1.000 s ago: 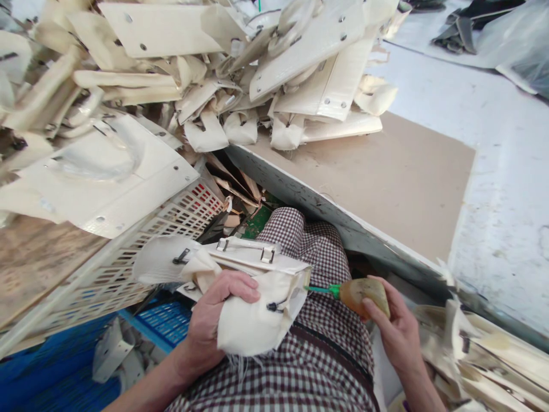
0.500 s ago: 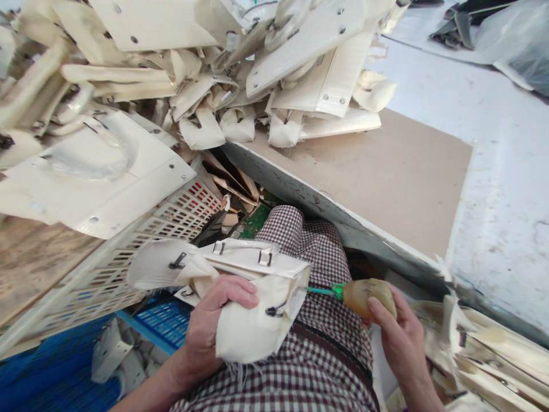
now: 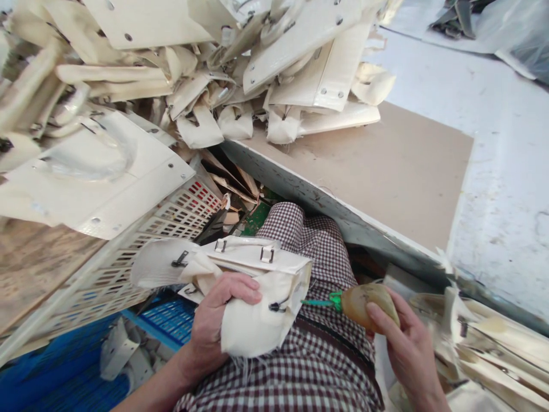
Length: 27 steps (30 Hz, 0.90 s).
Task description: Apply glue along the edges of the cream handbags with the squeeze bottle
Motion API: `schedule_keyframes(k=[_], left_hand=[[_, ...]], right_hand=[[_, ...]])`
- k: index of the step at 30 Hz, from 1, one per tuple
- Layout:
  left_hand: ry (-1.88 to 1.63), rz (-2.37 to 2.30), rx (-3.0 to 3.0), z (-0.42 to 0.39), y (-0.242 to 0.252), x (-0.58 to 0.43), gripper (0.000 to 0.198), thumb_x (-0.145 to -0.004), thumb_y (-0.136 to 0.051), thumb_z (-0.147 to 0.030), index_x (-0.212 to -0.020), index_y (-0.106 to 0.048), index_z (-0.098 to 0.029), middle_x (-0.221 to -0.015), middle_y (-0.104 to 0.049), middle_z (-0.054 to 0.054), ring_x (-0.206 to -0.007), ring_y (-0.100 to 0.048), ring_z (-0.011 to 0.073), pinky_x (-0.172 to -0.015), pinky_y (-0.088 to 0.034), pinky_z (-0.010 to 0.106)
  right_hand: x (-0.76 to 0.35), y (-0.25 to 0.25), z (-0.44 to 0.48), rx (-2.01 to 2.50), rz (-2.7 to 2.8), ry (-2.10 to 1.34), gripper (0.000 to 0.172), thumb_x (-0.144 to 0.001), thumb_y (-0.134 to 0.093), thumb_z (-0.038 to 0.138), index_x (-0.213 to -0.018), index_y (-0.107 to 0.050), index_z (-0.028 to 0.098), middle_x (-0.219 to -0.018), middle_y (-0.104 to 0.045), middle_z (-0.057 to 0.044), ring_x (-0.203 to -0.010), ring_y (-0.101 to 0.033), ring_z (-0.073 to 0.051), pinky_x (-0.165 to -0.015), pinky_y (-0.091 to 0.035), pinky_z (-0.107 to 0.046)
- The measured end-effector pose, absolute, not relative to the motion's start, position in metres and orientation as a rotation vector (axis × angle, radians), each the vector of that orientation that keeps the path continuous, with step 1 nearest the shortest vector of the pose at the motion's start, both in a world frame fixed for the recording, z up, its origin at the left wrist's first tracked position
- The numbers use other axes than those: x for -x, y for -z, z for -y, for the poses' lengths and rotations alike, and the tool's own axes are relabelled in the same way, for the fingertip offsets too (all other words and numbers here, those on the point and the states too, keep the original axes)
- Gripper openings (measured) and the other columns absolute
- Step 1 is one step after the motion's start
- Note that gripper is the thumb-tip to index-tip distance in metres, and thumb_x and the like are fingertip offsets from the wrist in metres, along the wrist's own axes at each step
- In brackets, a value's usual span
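Cream fabric bag (image 3: 253, 297) sits pinched in the left hand (image 3: 214, 326); the right hand (image 3: 405, 349) wraps its grip around an amber glue bottle (image 3: 369, 298), green nozzle (image 3: 319, 301) just beside the bag.

Person wears a checked garment (image 3: 317, 355), dark maroon and white small squares; both forearms bare, no sleeves visible.

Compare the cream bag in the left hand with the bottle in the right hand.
The bag is cream, soft and crumpled, with metal buckles and a zipper; the bottle is amber, smooth and rounded, with a green nozzle. The bag is much the larger and spills past the left hand; the bottle fits within the right hand. Both are held over the checked lap, and the nozzle points toward the bag.
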State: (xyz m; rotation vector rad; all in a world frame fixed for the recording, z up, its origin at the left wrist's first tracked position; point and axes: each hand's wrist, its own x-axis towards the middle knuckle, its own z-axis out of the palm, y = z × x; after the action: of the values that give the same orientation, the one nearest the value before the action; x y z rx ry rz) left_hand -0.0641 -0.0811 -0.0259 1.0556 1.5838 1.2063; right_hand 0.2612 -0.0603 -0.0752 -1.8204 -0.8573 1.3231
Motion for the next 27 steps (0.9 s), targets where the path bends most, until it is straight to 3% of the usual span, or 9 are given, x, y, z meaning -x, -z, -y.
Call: schedule_keyframes(k=[8, 14, 22, 27], left_hand=[[-1.205, -1.573, -1.091, 0.080, 0.027, 0.065, 0.014, -0.081, -0.082, -0.037, -0.074, -0.083, -0.025, -0.085, -0.073, 0.007, -0.084, -0.065, 0.0224, -0.081, -0.053, 0.029], [-1.195, -1.595, -1.047, 0.078, 0.025, 0.064, 0.026, -0.079, -0.083, -0.048, -0.071, -0.082, -0.023, -0.084, -0.072, 0.008, -0.085, -0.065, 0.0248, -0.082, -0.054, 0.033], [-1.179, -1.595, -1.047, 0.079, 0.028, 0.063, 0.028, -0.079, -0.084, -0.051, -0.072, -0.082, -0.024, -0.086, -0.072, 0.009, -0.086, -0.065, 0.0254, -0.083, -0.053, 0.034], [-1.216, -1.572, -1.110, 0.078, 0.029, 0.063, 0.019, -0.081, -0.084, -0.042, -0.073, -0.083, -0.025, -0.084, -0.072, 0.008, -0.084, -0.065, 0.0234, -0.081, -0.053, 0.031]], right_hand=[[-0.240, 0.052, 0.082, 1.757, 0.613, -1.443, 0.057, -0.073, -0.091, 0.053, -0.118, -0.076, 0.022, -0.100, -0.079, -0.008, -0.076, -0.068, -0.027, -0.047, -0.055, -0.027], [-0.232, 0.049, 0.087, 1.736, 0.536, -1.429, 0.057, -0.072, -0.091, 0.052, -0.117, -0.075, 0.021, -0.101, -0.078, -0.008, -0.072, -0.066, -0.025, -0.043, -0.053, -0.027], [-0.253, 0.069, 0.063, 1.925, 0.759, -1.260, 0.074, -0.059, -0.091, 0.064, -0.112, -0.072, 0.016, -0.097, -0.081, -0.012, -0.081, -0.074, -0.035, -0.052, -0.060, -0.035], [-0.252, 0.074, 0.059, 1.917, 0.823, -1.172, 0.072, -0.062, -0.090, 0.061, -0.115, -0.070, 0.017, -0.101, -0.080, -0.011, -0.088, -0.075, -0.035, -0.062, -0.063, -0.036]])
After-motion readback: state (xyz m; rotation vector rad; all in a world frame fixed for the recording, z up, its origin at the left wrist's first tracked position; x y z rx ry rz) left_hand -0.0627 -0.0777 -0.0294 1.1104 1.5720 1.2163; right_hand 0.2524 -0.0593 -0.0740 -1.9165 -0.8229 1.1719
